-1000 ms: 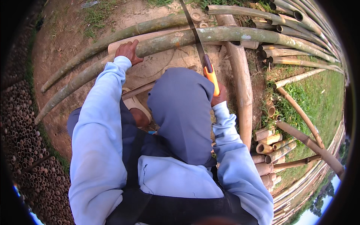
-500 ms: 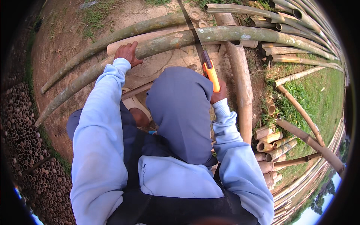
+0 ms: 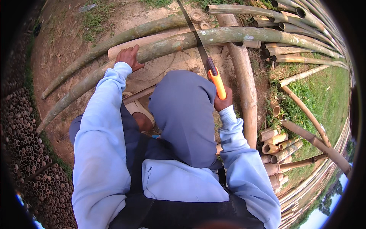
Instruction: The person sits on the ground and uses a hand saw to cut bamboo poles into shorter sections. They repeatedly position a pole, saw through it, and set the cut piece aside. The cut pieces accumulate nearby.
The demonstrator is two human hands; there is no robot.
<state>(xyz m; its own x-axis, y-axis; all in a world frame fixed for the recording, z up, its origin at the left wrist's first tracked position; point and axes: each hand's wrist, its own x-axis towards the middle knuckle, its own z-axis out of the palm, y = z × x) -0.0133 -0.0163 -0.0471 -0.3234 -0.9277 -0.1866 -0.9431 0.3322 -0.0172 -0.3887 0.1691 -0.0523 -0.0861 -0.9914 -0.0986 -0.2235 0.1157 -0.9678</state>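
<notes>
A long green bamboo pole (image 3: 164,46) crosses in front of me, resting at the right over a thick upright-lying bamboo post. My left hand (image 3: 129,58) grips the pole from above, thumb on the near side. In my right hand (image 3: 223,100) is a hand saw (image 3: 216,82) with an orange handle; my fingers are wrapped round it, partly hidden behind the handle. The dark blade lies across the pole, right of my left hand, its tip pointing away from me. Whether the teeth have cut into the pole I cannot make out.
Behind lies a second green pole (image 3: 114,42), with a pale bamboo length (image 3: 148,40) between. The thick post (image 3: 244,87) runs along my right. Cut bamboo pieces (image 3: 276,143) lie beyond it; long poles (image 3: 305,28) fill the far right. Upright tubes (image 3: 34,160) crowd the left.
My right hand and the saw have drawn back a little toward me, sliding the blade across the pole. My left hand keeps its grip in nearly the same place.
</notes>
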